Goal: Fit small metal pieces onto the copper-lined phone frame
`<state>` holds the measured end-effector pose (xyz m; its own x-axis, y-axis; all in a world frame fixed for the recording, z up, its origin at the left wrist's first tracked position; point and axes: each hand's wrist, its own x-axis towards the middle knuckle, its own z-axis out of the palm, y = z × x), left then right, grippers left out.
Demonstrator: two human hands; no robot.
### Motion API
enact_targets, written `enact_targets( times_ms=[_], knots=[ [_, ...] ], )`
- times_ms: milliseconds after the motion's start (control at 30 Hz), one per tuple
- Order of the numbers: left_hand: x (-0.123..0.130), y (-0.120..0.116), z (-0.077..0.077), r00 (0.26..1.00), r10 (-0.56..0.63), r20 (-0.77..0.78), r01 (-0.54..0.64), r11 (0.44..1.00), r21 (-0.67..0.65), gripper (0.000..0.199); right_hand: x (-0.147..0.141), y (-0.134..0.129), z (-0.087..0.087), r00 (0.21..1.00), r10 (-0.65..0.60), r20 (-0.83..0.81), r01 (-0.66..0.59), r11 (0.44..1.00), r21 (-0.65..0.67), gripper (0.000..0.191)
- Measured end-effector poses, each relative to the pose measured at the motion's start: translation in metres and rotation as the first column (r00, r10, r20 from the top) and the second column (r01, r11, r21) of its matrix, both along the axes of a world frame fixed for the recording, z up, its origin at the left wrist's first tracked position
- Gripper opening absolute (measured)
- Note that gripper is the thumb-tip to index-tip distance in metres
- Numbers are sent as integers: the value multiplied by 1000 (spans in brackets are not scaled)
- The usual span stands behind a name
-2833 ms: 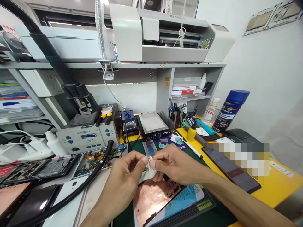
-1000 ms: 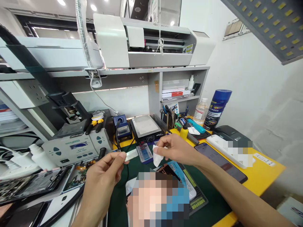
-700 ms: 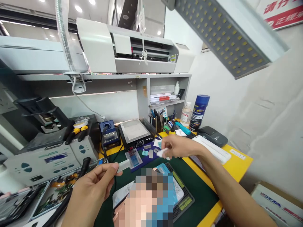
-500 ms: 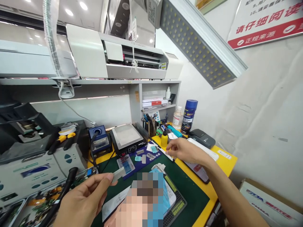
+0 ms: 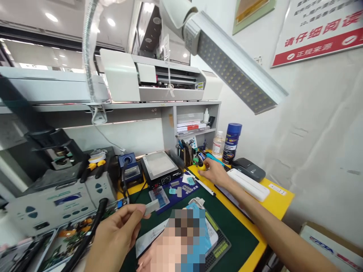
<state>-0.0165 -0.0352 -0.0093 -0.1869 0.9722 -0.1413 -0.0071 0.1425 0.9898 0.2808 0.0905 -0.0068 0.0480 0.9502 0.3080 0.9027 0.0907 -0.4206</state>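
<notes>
My left hand (image 5: 120, 230) pinches a small flat greyish strip (image 5: 152, 207) between thumb and forefinger, over the left part of the green mat (image 5: 238, 241). My right hand (image 5: 214, 172) reaches to the back right of the bench. Its thumb and fingers close around a small yellow bottle (image 5: 201, 166), which they partly hide. Thin metal blades (image 5: 179, 192) and teal-tabbed pieces lie on a dark blue pad (image 5: 166, 202) between the hands. Nearer me, a pixelated patch hides much of what lies on the mat, with blue film (image 5: 202, 215) beside it.
A hot plate (image 5: 161, 170) and a soldering station (image 5: 132, 172) stand at the back. A blue-capped spray can (image 5: 232, 141), clear bottle (image 5: 217, 145) and white bar-shaped case (image 5: 249, 184) are on the right. A tray of circuit boards (image 5: 66, 238) sits left. An LED lamp (image 5: 235, 71) hangs above.
My right hand has moved back to the yellow bottle and closed around it. My left hand still pinches the strip. The whole view has shifted, with things appearing further right.
</notes>
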Motion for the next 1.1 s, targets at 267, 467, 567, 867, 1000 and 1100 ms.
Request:
enact_targets(
  times_ms=[267,467,567,867,1000,1100],
  knots=[
    [3,-6,10,998,-60,-19,60,998,24,37,-47,-72,52,776,584,236,-595,803,-29,31],
    [0,-6,11,999,-41,-1,41,999,21,30,-67,-85,58,609,597,522,-665,743,-74,28],
    [-3,-5,8,999,-46,7,45,999,16,27,-68,-86,59,576,557,598,-646,759,-83,31],
    [-1,-6,12,999,-38,5,38,999,-16,22,-73,-94,66,493,505,708,-655,751,-80,26],
    [0,-6,13,999,-40,11,40,999,-21,23,-72,-95,69,468,503,726,-666,741,-84,23],
    [1,-7,15,999,-31,18,31,999,-26,24,-71,-96,70,470,494,731,-660,747,-80,22]
  ],
)
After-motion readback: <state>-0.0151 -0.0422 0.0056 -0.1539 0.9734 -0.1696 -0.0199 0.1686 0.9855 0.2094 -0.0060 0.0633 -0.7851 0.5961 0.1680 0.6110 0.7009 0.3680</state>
